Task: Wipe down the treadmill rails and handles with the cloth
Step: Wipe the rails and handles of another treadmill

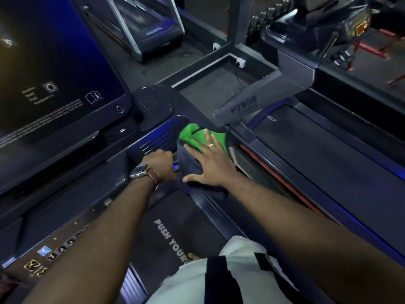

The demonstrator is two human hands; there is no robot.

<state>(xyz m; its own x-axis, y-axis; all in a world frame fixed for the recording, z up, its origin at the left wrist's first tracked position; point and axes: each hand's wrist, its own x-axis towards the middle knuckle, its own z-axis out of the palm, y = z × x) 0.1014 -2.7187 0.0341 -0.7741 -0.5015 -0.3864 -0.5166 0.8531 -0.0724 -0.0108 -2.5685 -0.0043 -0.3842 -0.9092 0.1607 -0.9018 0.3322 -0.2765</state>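
1. Along the right-hand edge of the treadmill console (92,194), a dark side handrail (210,202) runs down toward the person, smooth and rounded with shallow lengthwise ridges.
2. On that rail, near its upper end, lies the cloth (192,137): bright green at the far end, dark grey-blue nearer, soft and creased.
3. Pressing the cloth flat is the right hand (210,163), fingers spread wide and palm down; a ring shows on one finger. It grips nothing, only bears down on the fabric.
4. Just beside the cloth's left edge, the left hand (158,160) is curled into a loose fist against the ribbed, blue-lit panel (162,139); I cannot tell whether it has hold of anything. A wristwatch (140,172) with a brown leather strap sits on that wrist.
5. Left of the panel stands a glossy black touchscreen (57,69) with faint white print.
6. Below the arms, the matte running belt (173,233) bears the white letters "PUSH YOUR".
7. At the right edge, a neighbouring treadmill (317,148) has a grey upright marked "VIVA".
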